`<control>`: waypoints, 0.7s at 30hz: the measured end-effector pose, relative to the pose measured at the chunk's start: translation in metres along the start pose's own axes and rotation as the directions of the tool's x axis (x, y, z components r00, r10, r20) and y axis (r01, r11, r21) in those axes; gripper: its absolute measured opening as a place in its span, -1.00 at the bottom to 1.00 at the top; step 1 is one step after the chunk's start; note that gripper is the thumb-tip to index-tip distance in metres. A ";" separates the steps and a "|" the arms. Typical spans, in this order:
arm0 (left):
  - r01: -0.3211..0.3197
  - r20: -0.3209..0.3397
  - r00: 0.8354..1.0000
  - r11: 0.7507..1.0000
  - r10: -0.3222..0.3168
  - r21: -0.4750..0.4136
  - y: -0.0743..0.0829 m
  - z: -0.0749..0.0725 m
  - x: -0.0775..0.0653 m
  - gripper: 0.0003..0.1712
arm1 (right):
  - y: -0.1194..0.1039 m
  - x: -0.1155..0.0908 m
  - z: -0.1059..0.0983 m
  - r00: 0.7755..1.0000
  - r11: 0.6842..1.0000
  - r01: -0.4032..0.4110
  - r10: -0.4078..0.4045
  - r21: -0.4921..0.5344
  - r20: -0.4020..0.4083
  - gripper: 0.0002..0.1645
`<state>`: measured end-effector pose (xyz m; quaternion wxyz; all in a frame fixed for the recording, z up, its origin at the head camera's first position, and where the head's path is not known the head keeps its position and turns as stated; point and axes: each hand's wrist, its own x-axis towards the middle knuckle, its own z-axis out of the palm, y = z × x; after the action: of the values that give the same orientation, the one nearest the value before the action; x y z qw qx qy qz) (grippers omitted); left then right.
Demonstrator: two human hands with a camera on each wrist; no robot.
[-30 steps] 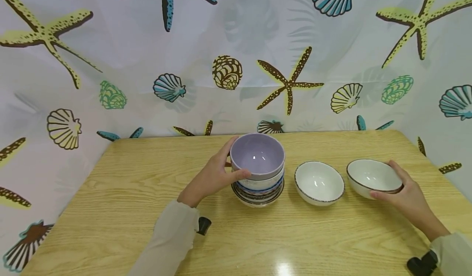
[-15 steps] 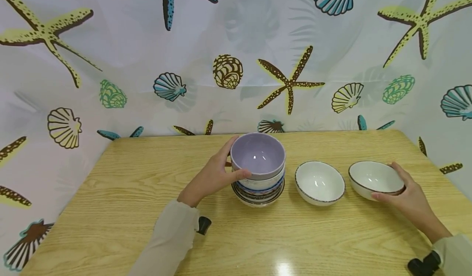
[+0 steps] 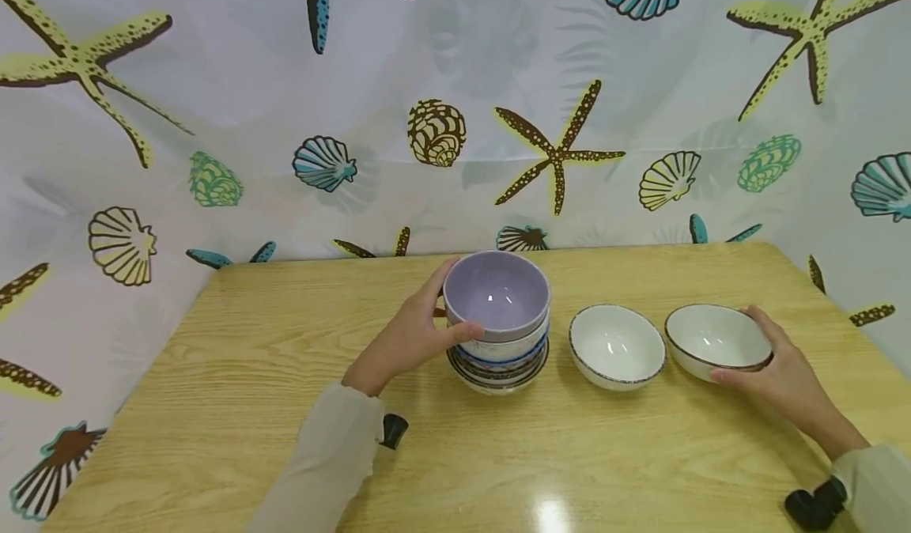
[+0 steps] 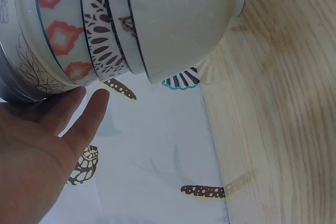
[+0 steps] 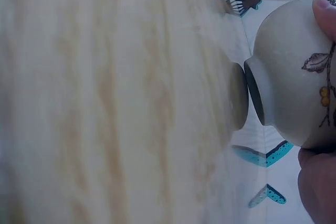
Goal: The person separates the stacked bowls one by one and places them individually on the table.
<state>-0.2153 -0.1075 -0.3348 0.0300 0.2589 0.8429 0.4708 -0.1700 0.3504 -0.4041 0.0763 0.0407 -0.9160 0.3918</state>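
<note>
- The right hand (image 3: pixel 790 371) has its grip pinching the right-hand bowl (image 3: pixel 719 339), thumb on the near side, fingers round the right rim. That bowl is at the right of the worktop (image 3: pixel 569 454); its foot looks just clear of the surface, though this is hard to judge.
- To handle it well, the thumb and fingers should press evenly and the rim should be level; the smooth glaze could slip.
- The left hand (image 3: pixel 413 331) has its grip round the upper left side of the stack of bowls (image 3: pixel 505 351), thumb in front. Light, steady pressure would suit best, since a sideways push could tip so tall a pile.
- The purple bowl (image 3: pixel 498 292) tops the stack with nothing in it; patterned and dark-rimmed bowls nest below.
- The middle white bowl (image 3: pixel 618 347) stands between, upright and empty, as is the inside of the right-hand one.
</note>
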 end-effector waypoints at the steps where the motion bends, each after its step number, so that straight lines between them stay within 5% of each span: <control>1: -0.003 -0.004 1.000 1.000 0.003 0.000 0.000 0.000 0.000 0.21 | -0.001 0.001 0.000 1.000 1.000 -0.001 0.001 0.004 0.007 0.29; 21: 0.022 0.011 1.000 1.000 -0.022 -0.007 0.001 -0.001 0.000 0.26 | 0.003 0.000 0.000 0.998 1.000 -0.016 0.016 0.011 0.055 0.40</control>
<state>-0.2158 -0.1082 -0.3336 0.0405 0.2521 0.8437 0.4721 -0.1707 0.3526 -0.4063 0.0479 0.0444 -0.9158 0.3963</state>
